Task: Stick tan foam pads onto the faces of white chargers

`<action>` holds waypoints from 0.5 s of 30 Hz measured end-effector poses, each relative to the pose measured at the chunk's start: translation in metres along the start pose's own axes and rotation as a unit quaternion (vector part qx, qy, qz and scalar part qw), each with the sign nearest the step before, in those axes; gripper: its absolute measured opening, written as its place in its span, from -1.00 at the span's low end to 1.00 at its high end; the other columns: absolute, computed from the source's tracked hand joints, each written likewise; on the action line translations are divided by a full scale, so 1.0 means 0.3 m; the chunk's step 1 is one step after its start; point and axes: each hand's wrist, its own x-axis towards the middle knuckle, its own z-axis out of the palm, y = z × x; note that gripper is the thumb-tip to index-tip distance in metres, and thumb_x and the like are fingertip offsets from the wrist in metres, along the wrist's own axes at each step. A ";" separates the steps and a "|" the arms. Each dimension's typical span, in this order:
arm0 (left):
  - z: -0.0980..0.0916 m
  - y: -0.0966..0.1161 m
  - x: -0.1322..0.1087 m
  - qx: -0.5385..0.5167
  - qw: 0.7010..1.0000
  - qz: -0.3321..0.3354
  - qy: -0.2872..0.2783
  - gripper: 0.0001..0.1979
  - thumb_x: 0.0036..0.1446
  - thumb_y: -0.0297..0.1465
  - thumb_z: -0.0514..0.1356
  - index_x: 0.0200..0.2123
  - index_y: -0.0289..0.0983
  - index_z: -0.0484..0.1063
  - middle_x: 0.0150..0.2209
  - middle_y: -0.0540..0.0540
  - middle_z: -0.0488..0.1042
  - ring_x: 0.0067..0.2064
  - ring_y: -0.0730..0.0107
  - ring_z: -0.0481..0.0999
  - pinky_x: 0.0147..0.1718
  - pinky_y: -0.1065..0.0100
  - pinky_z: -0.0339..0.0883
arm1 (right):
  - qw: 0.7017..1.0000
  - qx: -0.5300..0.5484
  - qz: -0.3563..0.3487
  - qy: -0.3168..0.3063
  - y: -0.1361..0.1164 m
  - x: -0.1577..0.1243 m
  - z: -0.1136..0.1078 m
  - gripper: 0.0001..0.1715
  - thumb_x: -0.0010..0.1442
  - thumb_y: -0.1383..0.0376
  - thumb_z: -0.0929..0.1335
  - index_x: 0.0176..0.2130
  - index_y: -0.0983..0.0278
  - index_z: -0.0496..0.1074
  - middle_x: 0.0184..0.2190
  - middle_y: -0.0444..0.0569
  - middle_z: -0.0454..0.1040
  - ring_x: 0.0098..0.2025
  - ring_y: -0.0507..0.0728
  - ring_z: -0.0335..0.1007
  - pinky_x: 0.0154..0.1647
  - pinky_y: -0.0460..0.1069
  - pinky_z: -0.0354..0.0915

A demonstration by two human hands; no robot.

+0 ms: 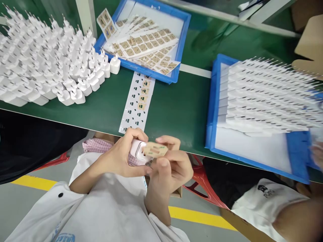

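My left hand (120, 155) is closed around a white charger plug (137, 150), held just below the table's near edge. My right hand (169, 168) pinches a tan sticker label (155, 149) against the plug's face. A white backing strip (137, 102) with a few tan labels left on it lies on the green table right above my hands.
Many white charger plugs (45, 64) stand at the left. A blue tray (181, 37) of label sheets sits behind the strip. Another blue tray (211, 111) with rows of white plugs is at the right, where another person's hand (317, 154) and sleeve show. A red stool (202, 178) stands below.
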 end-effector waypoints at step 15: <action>-0.009 0.015 0.029 0.055 0.989 0.132 0.039 -0.56 0.35 -0.13 0.18 0.20 -0.15 0.26 0.01 -0.19 0.40 0.04 0.18 0.47 -0.03 0.13 0.48 | 0.972 0.187 0.140 -0.016 -0.102 0.000 0.015 -0.69 0.31 0.22 0.36 -0.47 0.21 0.32 -0.49 -0.15 0.22 -0.44 0.04 0.21 -0.45 -0.05 0.20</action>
